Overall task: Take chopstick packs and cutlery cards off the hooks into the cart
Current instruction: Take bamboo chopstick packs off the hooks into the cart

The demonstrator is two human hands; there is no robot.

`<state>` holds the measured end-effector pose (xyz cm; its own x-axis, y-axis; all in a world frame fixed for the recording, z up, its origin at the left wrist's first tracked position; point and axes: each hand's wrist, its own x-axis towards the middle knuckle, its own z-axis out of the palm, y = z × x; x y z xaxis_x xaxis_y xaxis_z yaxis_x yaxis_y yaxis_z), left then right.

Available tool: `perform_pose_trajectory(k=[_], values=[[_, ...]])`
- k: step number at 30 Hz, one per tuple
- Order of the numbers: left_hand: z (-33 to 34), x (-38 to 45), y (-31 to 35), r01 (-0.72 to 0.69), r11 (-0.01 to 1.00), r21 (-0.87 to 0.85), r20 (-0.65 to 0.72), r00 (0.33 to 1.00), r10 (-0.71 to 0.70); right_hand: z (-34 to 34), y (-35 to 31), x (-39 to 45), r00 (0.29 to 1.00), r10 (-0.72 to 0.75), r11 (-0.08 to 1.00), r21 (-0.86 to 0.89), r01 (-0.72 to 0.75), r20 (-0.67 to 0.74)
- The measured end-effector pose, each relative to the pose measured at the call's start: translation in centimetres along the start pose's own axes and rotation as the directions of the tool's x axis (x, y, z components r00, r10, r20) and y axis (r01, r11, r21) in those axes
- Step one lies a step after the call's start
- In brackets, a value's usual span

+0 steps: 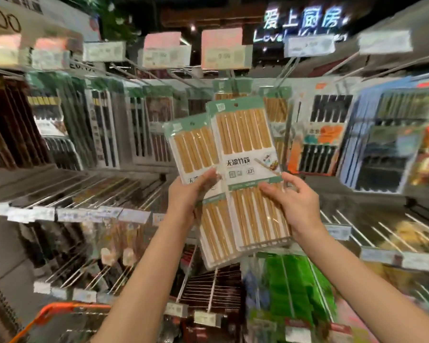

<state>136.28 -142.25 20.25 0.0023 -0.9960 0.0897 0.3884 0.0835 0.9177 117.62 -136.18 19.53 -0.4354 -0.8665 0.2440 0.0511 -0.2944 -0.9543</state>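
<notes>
Two bamboo chopstick packs with green-and-white card tops are held up in front of the hook wall. My left hand grips the rear chopstick pack near its middle. My right hand holds the front chopstick pack by its lower half; this pack overlaps the other. More bamboo packs hang on a hook just behind them. The orange rim of the cart shows at the bottom left, under my left forearm.
Dark chopstick packs fill the hooks at left, black-and-orange cutlery cards hang at right. Bare metal hooks jut out at mid height. Green packets hang low at centre right. Price tags line the rails.
</notes>
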Motion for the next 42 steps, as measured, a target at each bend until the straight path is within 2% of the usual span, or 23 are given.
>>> perform_pose_trajectory(k=[7, 12, 16, 19, 24, 32, 39, 42], values=[[3.8, 0.1, -0.2, 0.019, 1.0, 0.02, 0.132, 0.991, -0.021, -3.7, -3.3, 0.8, 0.998, 0.019, 0.992, 0.126, -0.01, -0.068], [4.9, 0.0, -0.1, 0.026, 0.999, 0.038, 0.194, 0.981, -0.033, -4.2, -5.0, 2.4, 0.993, -0.029, 0.991, 0.127, 0.044, -0.117], [5.3, 0.5, 0.2, -0.032, 0.993, 0.111, 0.202, 0.979, 0.009, -4.1, -6.2, 3.3, 0.987, -0.084, 0.989, 0.106, 0.099, -0.138], [5.3, 1.0, 0.3, -0.029, 0.994, 0.102, 0.205, 0.979, 0.008, -4.2, -6.6, 4.3, 0.985, -0.097, 0.988, 0.104, 0.113, -0.144], [5.2, 1.7, 0.4, -0.073, 0.977, 0.203, 0.19, 0.981, 0.034, -4.3, -6.7, 5.1, 0.99, -0.064, 0.995, 0.073, 0.074, -0.127], [4.7, 2.5, 1.1, -0.063, 0.983, 0.173, 0.162, 0.986, 0.034, -4.3, -6.7, 8.5, 0.99, 0.026, 0.999, 0.031, -0.022, -0.136], [5.6, 2.7, 1.7, -0.085, 0.979, 0.186, 0.159, 0.986, 0.056, -2.3, -6.1, 13.6, 0.972, 0.011, 0.998, -0.06, -0.026, -0.236], [5.6, 3.1, 1.3, -0.075, 0.979, 0.188, 0.166, 0.985, 0.043, -1.8, -4.5, 14.8, 0.972, 0.023, 0.996, -0.073, -0.041, -0.235]])
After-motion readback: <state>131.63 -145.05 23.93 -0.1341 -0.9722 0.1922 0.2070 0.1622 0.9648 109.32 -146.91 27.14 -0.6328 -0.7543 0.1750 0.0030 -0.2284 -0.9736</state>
